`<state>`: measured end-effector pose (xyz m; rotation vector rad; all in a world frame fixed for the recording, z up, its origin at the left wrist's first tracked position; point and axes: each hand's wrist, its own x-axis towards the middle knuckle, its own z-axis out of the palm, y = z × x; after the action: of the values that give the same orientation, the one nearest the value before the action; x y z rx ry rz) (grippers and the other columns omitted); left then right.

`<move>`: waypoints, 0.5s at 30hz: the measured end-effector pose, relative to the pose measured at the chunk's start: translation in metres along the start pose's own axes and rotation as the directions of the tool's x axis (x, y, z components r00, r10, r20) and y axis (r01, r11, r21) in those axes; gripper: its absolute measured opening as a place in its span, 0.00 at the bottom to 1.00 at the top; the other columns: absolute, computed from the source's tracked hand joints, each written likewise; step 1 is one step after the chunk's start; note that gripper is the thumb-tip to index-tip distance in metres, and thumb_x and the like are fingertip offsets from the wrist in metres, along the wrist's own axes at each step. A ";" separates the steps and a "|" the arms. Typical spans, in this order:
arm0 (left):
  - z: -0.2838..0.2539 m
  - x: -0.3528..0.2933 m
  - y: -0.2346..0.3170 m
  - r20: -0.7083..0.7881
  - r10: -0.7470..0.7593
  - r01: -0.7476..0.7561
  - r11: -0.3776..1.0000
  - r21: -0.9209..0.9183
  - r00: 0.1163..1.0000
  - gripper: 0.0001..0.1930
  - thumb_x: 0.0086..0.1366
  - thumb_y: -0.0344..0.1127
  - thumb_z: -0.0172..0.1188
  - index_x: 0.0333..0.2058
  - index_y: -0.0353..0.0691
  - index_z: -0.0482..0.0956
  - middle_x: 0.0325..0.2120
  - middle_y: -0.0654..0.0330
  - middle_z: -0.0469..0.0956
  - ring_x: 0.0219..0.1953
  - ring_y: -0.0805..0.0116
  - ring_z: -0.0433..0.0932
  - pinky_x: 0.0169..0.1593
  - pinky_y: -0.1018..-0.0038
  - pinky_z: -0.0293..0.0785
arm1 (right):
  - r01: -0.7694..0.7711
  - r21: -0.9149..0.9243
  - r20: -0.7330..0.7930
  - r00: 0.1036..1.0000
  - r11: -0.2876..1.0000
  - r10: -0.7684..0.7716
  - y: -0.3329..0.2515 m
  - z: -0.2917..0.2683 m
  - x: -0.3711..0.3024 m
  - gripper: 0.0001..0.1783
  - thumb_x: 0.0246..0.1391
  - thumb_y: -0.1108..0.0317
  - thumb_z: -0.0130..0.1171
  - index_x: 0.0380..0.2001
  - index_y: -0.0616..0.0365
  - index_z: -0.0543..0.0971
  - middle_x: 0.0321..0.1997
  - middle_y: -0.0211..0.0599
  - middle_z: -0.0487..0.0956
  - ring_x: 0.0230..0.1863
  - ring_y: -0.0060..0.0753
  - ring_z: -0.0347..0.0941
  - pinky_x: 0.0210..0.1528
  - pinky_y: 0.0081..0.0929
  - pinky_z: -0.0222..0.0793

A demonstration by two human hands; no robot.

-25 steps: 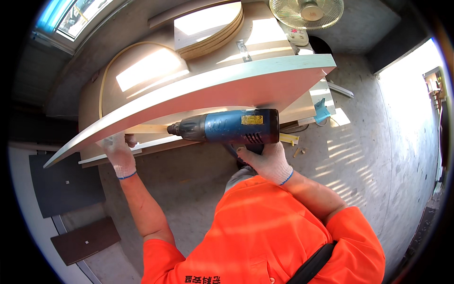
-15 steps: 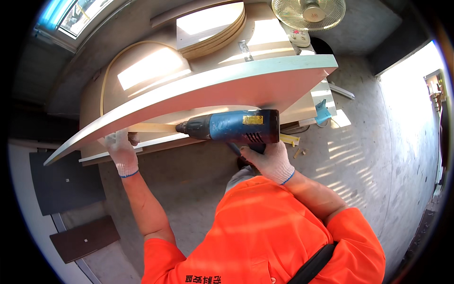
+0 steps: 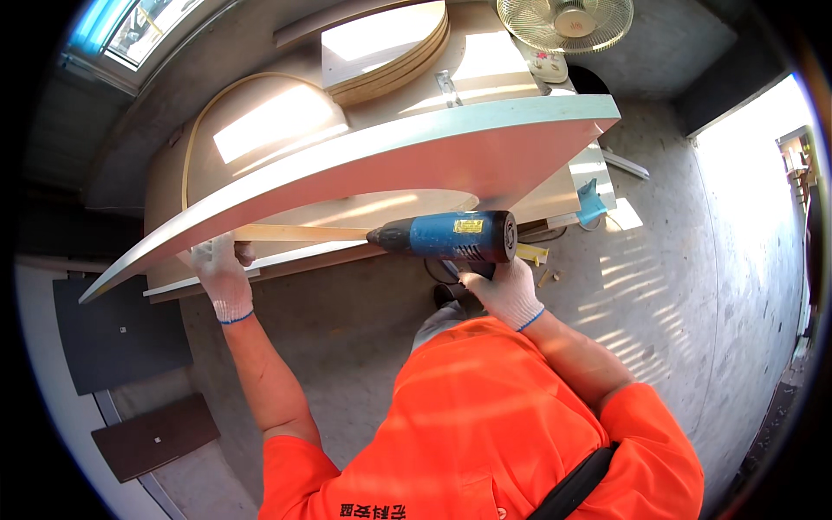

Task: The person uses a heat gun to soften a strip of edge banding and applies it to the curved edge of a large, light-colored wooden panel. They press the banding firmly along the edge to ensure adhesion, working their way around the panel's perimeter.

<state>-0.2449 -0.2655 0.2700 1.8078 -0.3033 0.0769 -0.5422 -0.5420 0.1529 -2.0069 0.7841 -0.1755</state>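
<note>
A curved board (image 3: 364,165) with a pale edge and a pinkish face stands on edge across the worktable. Below it a thin tan edge banding strip (image 3: 303,233) runs rightward from my left hand (image 3: 222,276). That gloved hand is closed on the strip's left end, against the board's lower edge; its fingertips are partly hidden. My gloved right hand (image 3: 505,293) is wrapped round the handle of a blue and black heat gun (image 3: 442,236). The gun lies level, its nozzle pointing left at the strip's right end.
Behind the board, stacked curved panels (image 3: 386,52) and a looped strip (image 3: 208,108) lie on the worktable (image 3: 381,121). A fan (image 3: 572,24) stands at the far right. Dark panels (image 3: 121,334) lean at the left. Small scraps (image 3: 546,277) lie on the floor.
The heat gun and my right hand have shifted to the right, nozzle farther from my left hand, so more of the strip shows. My left hand has stayed in place.
</note>
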 end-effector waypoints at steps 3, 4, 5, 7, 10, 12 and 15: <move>-0.001 -0.001 -0.002 0.011 0.006 -0.006 1.000 0.003 1.000 0.11 0.74 0.31 0.53 0.36 0.30 0.80 0.19 0.59 0.75 0.18 0.74 0.71 0.22 0.77 0.64 | -0.034 -0.050 -0.007 0.999 0.998 0.034 0.001 0.001 0.001 0.25 0.55 0.54 0.73 0.53 0.53 0.86 0.47 0.49 0.89 0.52 0.55 0.85 0.54 0.45 0.80; -0.001 0.000 -0.003 0.013 0.011 -0.011 1.000 0.004 1.000 0.11 0.74 0.31 0.53 0.35 0.30 0.80 0.18 0.59 0.75 0.17 0.74 0.71 0.22 0.77 0.64 | -0.038 -0.050 -0.005 0.999 0.998 0.038 0.000 0.000 0.001 0.25 0.55 0.54 0.73 0.53 0.53 0.86 0.47 0.49 0.89 0.52 0.55 0.85 0.55 0.45 0.80; -0.001 0.000 -0.003 0.016 0.016 -0.016 1.000 0.005 1.000 0.12 0.74 0.31 0.53 0.35 0.29 0.80 0.18 0.59 0.75 0.17 0.74 0.71 0.22 0.77 0.64 | -0.043 -0.049 -0.003 0.999 0.998 0.042 -0.001 -0.002 0.000 0.25 0.55 0.53 0.73 0.53 0.53 0.86 0.47 0.49 0.89 0.52 0.56 0.85 0.55 0.45 0.80; -0.001 0.000 -0.002 0.026 0.017 -0.017 1.000 -0.005 1.000 0.13 0.74 0.31 0.53 0.34 0.29 0.80 0.17 0.59 0.75 0.17 0.74 0.70 0.22 0.76 0.64 | -0.040 -0.016 -0.003 0.999 0.999 0.040 -0.002 -0.005 -0.002 0.25 0.55 0.54 0.74 0.53 0.53 0.86 0.47 0.49 0.89 0.52 0.55 0.85 0.54 0.45 0.81; 0.000 -0.001 -0.003 0.031 0.013 -0.012 1.000 -0.019 0.999 0.12 0.74 0.31 0.53 0.35 0.28 0.80 0.18 0.59 0.75 0.17 0.74 0.71 0.22 0.76 0.64 | 0.013 0.093 -0.002 1.000 0.996 -0.012 -0.009 -0.010 -0.005 0.22 0.56 0.58 0.75 0.52 0.55 0.85 0.45 0.46 0.90 0.48 0.49 0.87 0.51 0.42 0.81; 0.002 -0.001 -0.004 0.014 0.016 -0.015 0.999 -0.032 1.000 0.11 0.75 0.31 0.55 0.37 0.28 0.80 0.18 0.60 0.75 0.17 0.74 0.71 0.22 0.77 0.64 | 0.040 0.200 0.013 0.999 0.979 -0.043 -0.019 -0.014 -0.006 0.20 0.57 0.62 0.74 0.51 0.56 0.85 0.43 0.43 0.90 0.44 0.42 0.88 0.49 0.38 0.82; 0.005 -0.003 -0.008 -0.011 0.024 -0.024 0.999 -0.039 1.000 0.09 0.75 0.30 0.56 0.40 0.29 0.80 0.19 0.61 0.75 0.18 0.74 0.71 0.22 0.77 0.64 | 0.024 0.359 0.058 0.997 0.933 -0.047 -0.038 -0.020 -0.007 0.17 0.59 0.67 0.73 0.51 0.58 0.85 0.39 0.38 0.90 0.40 0.32 0.87 0.46 0.32 0.82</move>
<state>-0.2463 -0.2680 0.2609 1.7651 -0.3175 0.0964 -0.5389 -0.5385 0.1959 -1.6722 0.6234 -0.2533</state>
